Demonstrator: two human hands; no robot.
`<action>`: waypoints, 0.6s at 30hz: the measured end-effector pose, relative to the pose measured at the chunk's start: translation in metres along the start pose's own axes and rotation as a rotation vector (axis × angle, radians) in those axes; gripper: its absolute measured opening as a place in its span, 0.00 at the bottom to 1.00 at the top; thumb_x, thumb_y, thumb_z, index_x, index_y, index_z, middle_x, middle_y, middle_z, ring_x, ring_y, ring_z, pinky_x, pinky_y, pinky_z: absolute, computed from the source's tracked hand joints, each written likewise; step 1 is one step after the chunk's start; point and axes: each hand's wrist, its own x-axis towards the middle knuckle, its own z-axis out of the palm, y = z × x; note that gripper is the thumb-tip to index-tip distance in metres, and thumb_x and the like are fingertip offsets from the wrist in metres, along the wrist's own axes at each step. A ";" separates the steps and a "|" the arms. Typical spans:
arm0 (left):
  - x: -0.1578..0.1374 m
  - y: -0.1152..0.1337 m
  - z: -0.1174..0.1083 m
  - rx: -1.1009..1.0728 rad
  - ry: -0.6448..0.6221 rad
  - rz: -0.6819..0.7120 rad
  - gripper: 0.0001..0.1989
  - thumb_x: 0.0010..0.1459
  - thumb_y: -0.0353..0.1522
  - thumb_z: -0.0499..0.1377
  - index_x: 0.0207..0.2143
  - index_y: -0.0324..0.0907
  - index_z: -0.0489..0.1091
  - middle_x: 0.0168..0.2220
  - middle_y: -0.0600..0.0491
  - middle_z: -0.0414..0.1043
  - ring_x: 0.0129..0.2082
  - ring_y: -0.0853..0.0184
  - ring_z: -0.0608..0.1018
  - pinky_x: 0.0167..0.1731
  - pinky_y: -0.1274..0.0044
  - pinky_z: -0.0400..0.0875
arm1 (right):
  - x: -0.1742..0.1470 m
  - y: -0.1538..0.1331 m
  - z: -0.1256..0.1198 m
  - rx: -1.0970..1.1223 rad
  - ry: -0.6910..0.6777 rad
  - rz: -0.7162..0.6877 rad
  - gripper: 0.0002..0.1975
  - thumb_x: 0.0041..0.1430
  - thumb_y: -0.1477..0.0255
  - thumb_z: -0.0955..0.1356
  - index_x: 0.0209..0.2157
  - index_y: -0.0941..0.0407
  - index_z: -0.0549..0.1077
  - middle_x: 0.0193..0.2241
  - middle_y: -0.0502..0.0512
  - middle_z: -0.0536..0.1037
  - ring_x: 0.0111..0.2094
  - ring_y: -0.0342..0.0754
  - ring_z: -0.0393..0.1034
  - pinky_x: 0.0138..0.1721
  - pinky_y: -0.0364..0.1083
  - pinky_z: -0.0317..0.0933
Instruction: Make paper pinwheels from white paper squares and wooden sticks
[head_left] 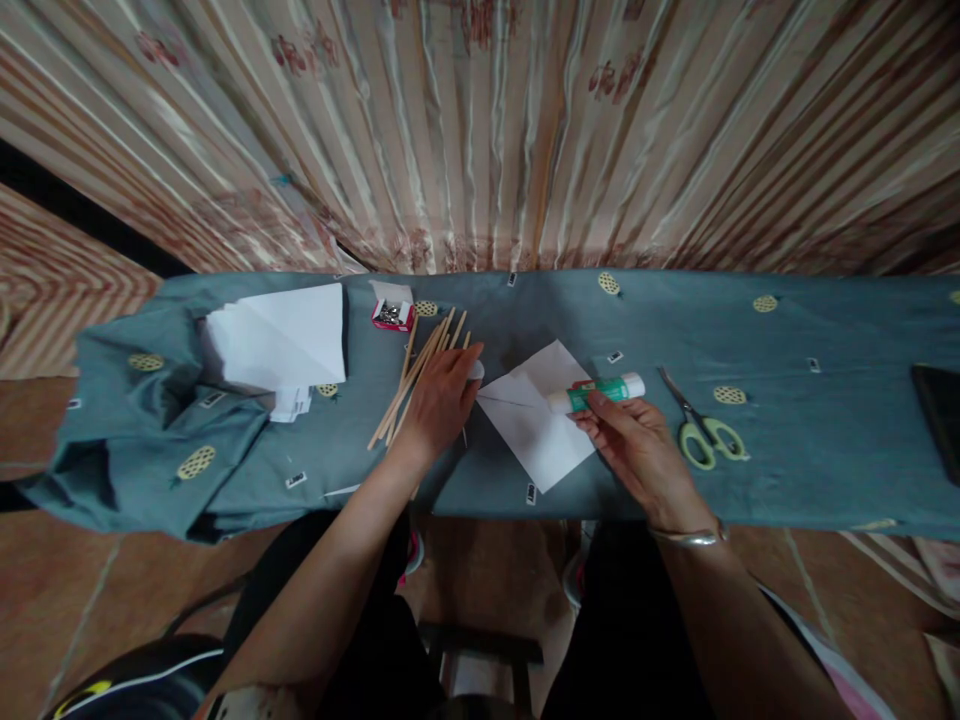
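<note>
My right hand (634, 440) is closed around a green and white glue stick (600, 392), held sideways over the right part of a square sheet of white paper (544, 450). The paper lies turned cornerwise and has dark lines on it. My left hand (439, 395) is just left of the paper, over a bundle of thin wooden sticks (405, 385). At its fingertips shows a small white piece (476, 370), which looks like the glue stick's cap. The hand covers part of the sticks.
Green-handled scissors (701, 430) lie to the right, and a dark flat object (937, 415) sits at the far right edge. A small red box of metal pieces (393, 312) stands behind the sticks. Stacked white paper (289, 335) lies left on the bunched cloth (142, 430).
</note>
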 end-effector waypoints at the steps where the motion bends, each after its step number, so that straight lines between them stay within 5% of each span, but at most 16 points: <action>1: 0.004 -0.001 0.002 0.022 -0.013 0.000 0.21 0.61 0.26 0.55 0.57 0.38 0.66 0.49 0.42 0.73 0.52 0.55 0.75 0.55 0.60 0.70 | 0.000 0.000 0.000 -0.013 -0.003 -0.024 0.17 0.36 0.60 0.81 0.28 0.53 0.82 0.27 0.49 0.82 0.25 0.39 0.72 0.28 0.39 0.68; 6: 0.011 0.002 0.004 0.086 -0.084 0.031 0.20 0.60 0.26 0.54 0.56 0.39 0.68 0.52 0.44 0.74 0.53 0.54 0.74 0.56 0.57 0.68 | 0.004 0.003 -0.009 -0.189 0.034 -0.164 0.15 0.41 0.59 0.79 0.29 0.53 0.81 0.27 0.50 0.82 0.27 0.42 0.71 0.31 0.43 0.67; 11: 0.001 0.019 0.000 0.120 0.007 0.078 0.23 0.64 0.30 0.54 0.61 0.40 0.63 0.64 0.40 0.61 0.59 0.51 0.68 0.59 0.56 0.61 | 0.008 0.010 -0.018 -0.303 0.070 -0.219 0.14 0.45 0.58 0.78 0.29 0.54 0.80 0.26 0.50 0.80 0.27 0.44 0.70 0.33 0.46 0.65; 18: -0.019 0.048 0.016 -0.032 -0.097 0.219 0.16 0.67 0.28 0.49 0.52 0.42 0.71 0.56 0.45 0.71 0.60 0.55 0.67 0.58 0.59 0.64 | 0.012 0.016 -0.017 -0.379 0.083 -0.282 0.14 0.50 0.58 0.76 0.27 0.54 0.76 0.23 0.47 0.77 0.25 0.42 0.69 0.32 0.44 0.64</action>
